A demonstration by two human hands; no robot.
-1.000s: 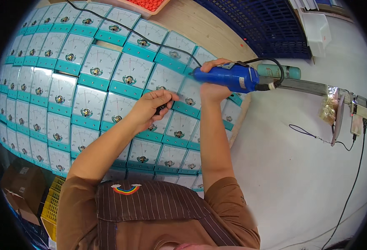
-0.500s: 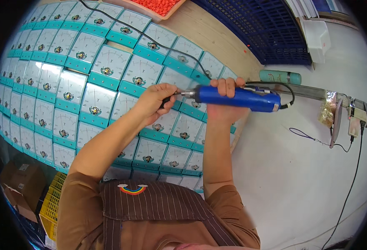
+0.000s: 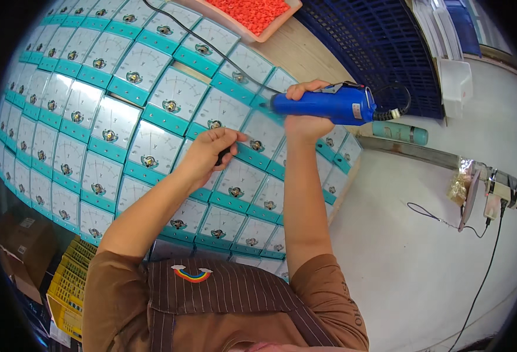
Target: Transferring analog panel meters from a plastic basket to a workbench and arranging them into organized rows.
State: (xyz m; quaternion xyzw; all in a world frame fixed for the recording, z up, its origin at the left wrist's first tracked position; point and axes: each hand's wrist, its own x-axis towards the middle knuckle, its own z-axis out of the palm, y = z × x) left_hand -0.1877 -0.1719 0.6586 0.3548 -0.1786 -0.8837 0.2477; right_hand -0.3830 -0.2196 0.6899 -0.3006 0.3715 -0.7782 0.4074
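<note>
My right hand is wrapped around a blue electric screwdriver, whose front end points left over the panel meters. Its tip is blurred. My left hand is closed, thumb and forefinger pinched together, with a small black piece partly showing in its curled fingers; its exact kind is hidden. Below both hands lie many white and teal panel meters in tight rows, each with a scale and a small brass-coloured mechanism. A black cord runs across them toward the screwdriver.
An open tray of small red pieces sits at the far edge. Beyond the right hand stand a blue plastic crate and a teal bottle. A yellow crate and cardboard box are at lower left.
The screwdriver has drawn away from my left fingertips, moving up and to the far side. My left hand has come slightly nearer and left, still pinched. The whole view has shifted a little.
</note>
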